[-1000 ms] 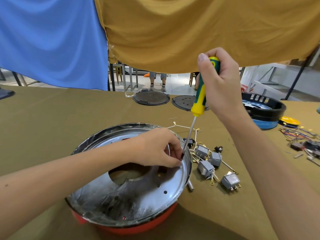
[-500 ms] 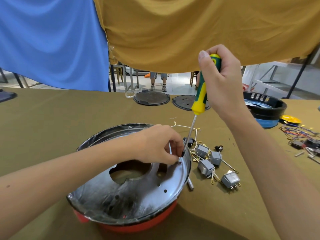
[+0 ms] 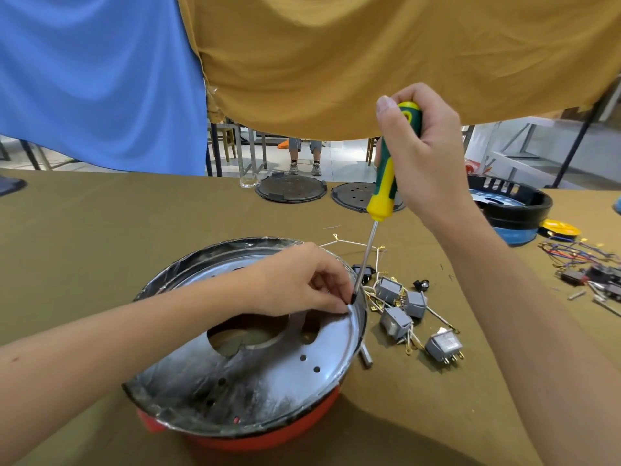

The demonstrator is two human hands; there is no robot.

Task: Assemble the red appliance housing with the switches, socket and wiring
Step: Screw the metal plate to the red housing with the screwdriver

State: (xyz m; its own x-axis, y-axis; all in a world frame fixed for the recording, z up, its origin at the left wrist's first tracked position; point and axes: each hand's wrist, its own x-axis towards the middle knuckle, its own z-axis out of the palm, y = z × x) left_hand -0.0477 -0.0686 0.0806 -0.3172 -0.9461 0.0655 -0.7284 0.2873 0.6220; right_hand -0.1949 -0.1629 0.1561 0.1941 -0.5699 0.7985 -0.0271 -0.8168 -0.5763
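The red appliance housing (image 3: 268, 438) sits in front of me, covered by a shiny metal plate (image 3: 268, 375) with a large cut-out and several small holes. My right hand (image 3: 423, 163) grips a green and yellow screwdriver (image 3: 386, 183) nearly upright, its tip down at the plate's right rim. My left hand (image 3: 302, 280) rests on the plate, and its fingertips pinch something small beside the tip; what it is stays hidden. Several grey switches (image 3: 396, 321) with brass terminals and white wires lie just right of the housing, next to a black socket (image 3: 368, 274).
Two black round covers (image 3: 290, 190) lie at the table's far edge. A black and blue housing (image 3: 514, 210) stands far right, with a yellow disc (image 3: 559, 227) and a bundle of coloured wires (image 3: 581, 253) beside it. A person's legs show beyond the table.
The screwdriver and my right hand have tilted slightly and risen a little, the tip staying at the plate's rim. My left hand keeps pinching at the same spot.
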